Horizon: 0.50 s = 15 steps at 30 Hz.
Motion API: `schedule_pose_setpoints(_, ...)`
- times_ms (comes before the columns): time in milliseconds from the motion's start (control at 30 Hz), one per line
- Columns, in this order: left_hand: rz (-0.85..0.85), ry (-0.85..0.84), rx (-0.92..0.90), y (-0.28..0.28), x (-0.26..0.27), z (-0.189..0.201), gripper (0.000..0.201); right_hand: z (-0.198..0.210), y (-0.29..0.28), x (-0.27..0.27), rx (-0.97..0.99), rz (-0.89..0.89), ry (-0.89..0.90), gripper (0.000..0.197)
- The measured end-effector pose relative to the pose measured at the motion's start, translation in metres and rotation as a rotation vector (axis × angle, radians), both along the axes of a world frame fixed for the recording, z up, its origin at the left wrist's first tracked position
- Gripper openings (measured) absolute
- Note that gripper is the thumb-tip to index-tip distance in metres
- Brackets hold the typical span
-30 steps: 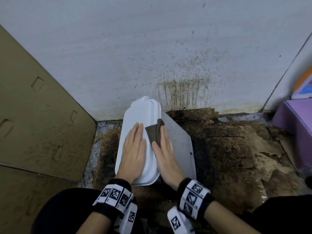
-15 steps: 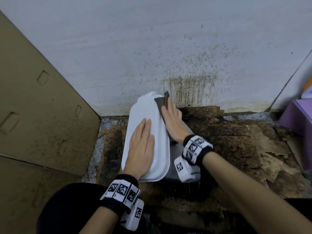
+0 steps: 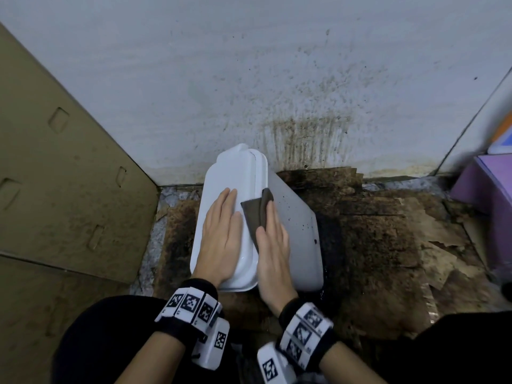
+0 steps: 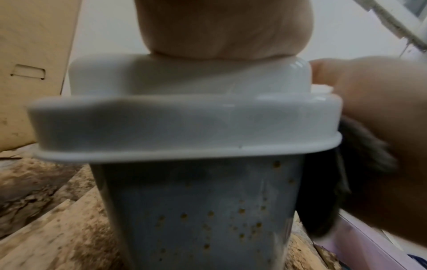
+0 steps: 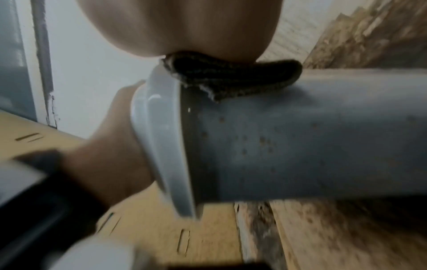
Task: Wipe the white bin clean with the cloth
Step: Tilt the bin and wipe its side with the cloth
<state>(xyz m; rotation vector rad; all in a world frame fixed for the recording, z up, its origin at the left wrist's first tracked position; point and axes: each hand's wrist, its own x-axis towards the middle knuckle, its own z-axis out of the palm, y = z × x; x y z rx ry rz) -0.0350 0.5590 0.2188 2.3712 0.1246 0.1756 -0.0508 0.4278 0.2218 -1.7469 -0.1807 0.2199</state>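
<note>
The white bin (image 3: 297, 231) lies tipped on the floor, its lid (image 3: 231, 173) turned to the left and brown specks on its grey side. My left hand (image 3: 223, 231) rests flat on the lid with straight fingers. Just to the right, my right hand (image 3: 273, 236) presses a dark folded cloth (image 3: 256, 213) flat against the bin's side beside the lid's rim. In the left wrist view the bin (image 4: 184, 118) fills the frame, with the cloth (image 4: 360, 164) at its right edge. The right wrist view shows the cloth (image 5: 231, 78) squeezed under my palm on the bin (image 5: 300, 137).
A cardboard panel (image 3: 69, 176) stands close on the left. The white wall (image 3: 304, 128) behind the bin carries brown streaks. Soiled, torn cardboard (image 3: 388, 239) covers the floor to the right. A purple box (image 3: 484, 189) sits at the far right.
My right hand with the cloth slid to the bin's far end by the wall, then came back toward me along the side. The left hand stayed flat on the lid.
</note>
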Motion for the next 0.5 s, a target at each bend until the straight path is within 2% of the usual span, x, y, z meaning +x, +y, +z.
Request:
schedule_pose_setpoints(100, -0.005, 0.012, -0.005, 0.003, -0.001, 0.001, 0.059, -0.009, 0.007, -0.012, 0.048, -0.046, -0.038, 0.054)
schedule_pose_setpoints(300, -0.030, 0.017, 0.040, 0.010, 0.000, -0.003, 0.078, -0.025, 0.004, -0.009, 0.112, -0.040, -0.018, 0.049)
schedule_pose_setpoints(400, -0.020, 0.036, 0.021, 0.015, -0.001, -0.003, 0.081, -0.040, 0.003, -0.004, 0.041, -0.043, 0.045, 0.049)
schedule_pose_setpoints(500, -0.018, 0.039, 0.024, 0.017, -0.002, -0.001, 0.080, -0.051, 0.003, -0.004, -0.034, -0.031, 0.006, 0.052)
